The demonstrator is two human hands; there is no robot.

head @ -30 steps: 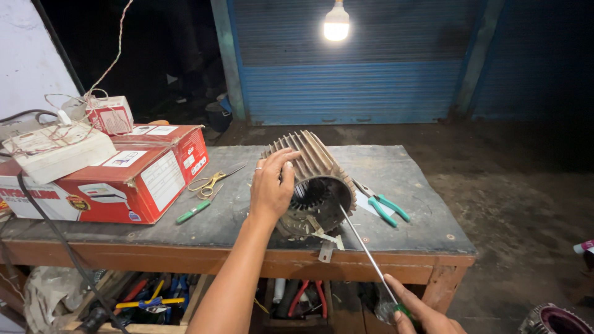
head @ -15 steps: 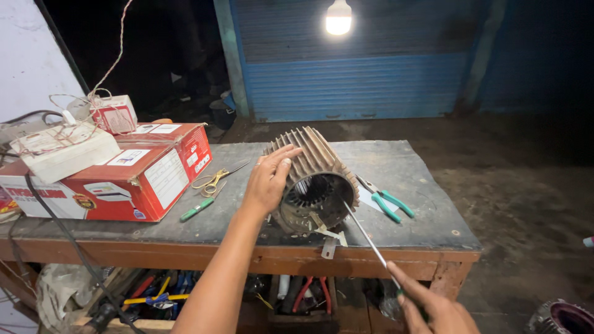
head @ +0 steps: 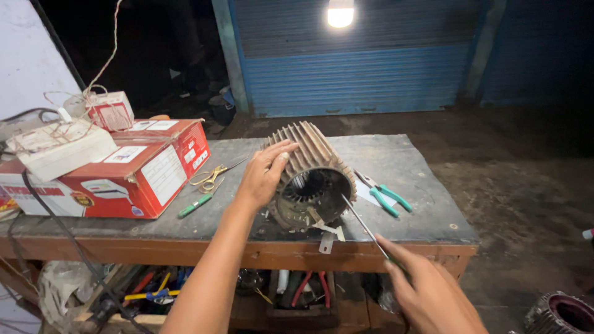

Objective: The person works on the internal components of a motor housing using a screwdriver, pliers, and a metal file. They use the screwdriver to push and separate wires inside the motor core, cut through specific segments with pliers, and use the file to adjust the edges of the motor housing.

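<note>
Left hand: the left hand [head: 265, 175] reaches forward on a long bare forearm and lies flat on the upper left flank of the ribbed motor housing [head: 312, 173], palm down
Left grip: fingers spread and slightly curled over the ribs, pressing on the casing rather than closed round it
Right hand: the right hand [head: 427, 291] sits low at the near right, below the table edge, back of the hand toward the camera, fingers pointing up and left
Right grip: fingers pressed together round the handle end of a screwdriver [head: 362, 224]; the handle itself is mostly hidden
Screwdriver: thin metal shaft slants up and left from the hand, its tip at the rim of the housing's open end
Motor housing: grey finned cylinder lying on its side near the front middle of the table [head: 421, 161], open end facing the camera, windings showing inside
Boxes: a red and white cardboard box [head: 117, 170] lies flat on the left of the table; a pale box [head: 59, 147] wrapped in wire rests on top of it; a small red and white box [head: 110, 110] stands behind
Labels: white rectangular stickers on the red box's top and side
Small tools: green-handled pliers [head: 383, 195] right of the housing; scissors [head: 213, 176] and a green marker [head: 195, 205] between box and housing
Lamp: lit bulb [head: 340, 12] before a blue shutter [head: 352, 74]
</note>
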